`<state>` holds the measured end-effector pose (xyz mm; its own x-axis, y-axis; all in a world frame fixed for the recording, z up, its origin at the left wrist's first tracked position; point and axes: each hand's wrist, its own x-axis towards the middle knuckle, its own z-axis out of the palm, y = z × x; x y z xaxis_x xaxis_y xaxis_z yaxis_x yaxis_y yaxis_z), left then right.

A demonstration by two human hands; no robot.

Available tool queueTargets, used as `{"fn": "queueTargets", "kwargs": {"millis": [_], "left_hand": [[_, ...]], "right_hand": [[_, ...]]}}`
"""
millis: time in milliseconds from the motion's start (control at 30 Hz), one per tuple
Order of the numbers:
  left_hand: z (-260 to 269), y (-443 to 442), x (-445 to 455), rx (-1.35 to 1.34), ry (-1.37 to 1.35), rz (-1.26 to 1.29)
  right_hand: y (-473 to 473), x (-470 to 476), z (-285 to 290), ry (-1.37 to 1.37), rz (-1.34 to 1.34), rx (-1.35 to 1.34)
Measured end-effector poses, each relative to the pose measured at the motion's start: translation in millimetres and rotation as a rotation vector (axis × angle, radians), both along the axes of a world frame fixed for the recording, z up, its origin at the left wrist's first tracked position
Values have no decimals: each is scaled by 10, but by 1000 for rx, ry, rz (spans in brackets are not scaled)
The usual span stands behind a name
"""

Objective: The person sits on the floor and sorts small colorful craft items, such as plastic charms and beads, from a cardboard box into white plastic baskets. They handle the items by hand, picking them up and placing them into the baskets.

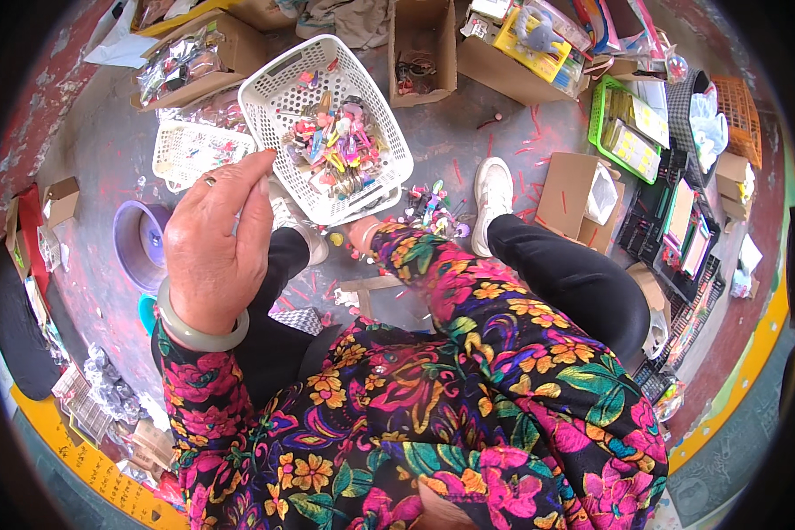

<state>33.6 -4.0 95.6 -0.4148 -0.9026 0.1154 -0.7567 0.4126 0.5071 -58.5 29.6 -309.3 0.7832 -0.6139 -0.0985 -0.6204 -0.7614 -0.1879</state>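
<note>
My left hand (222, 238), with a pale bangle at its wrist, is raised left of a white perforated plastic basket (310, 201). Its fingers are drawn together near the basket's left wall; whether something small is pinched in them cannot be seen. Colourful hair clips (344, 142) are heaped inside the basket, which is tilted and seems to rest on another white basket (392, 199). Down at the basket's near end is my right hand (360, 233), its fingers mostly hidden by the rim and the sleeve. Beside it a loose pile of hair clips and ornaments (434, 211) lies on the floor between my shoes.
A smaller white basket (202, 149) and a purple basin (127, 242) stand left. Cardboard boxes (424, 93) line the far side. At right are a green basket (596, 126), an open carton (563, 199) and black trays (656, 232). Red scraps (457, 171) litter the floor.
</note>
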Motion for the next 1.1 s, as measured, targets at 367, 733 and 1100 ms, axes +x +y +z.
{"fn": "queueTargets", "kwargs": {"millis": [367, 733, 1100], "left_hand": [[58, 31, -4, -9, 13, -17], [20, 89, -7, -9, 65, -56], [9, 44, -63, -4, 38, -57]], "right_hand": [[1026, 208, 239, 25, 164, 416], [958, -1128, 279, 410, 301, 460], [378, -1767, 545, 163, -732, 595]]}}
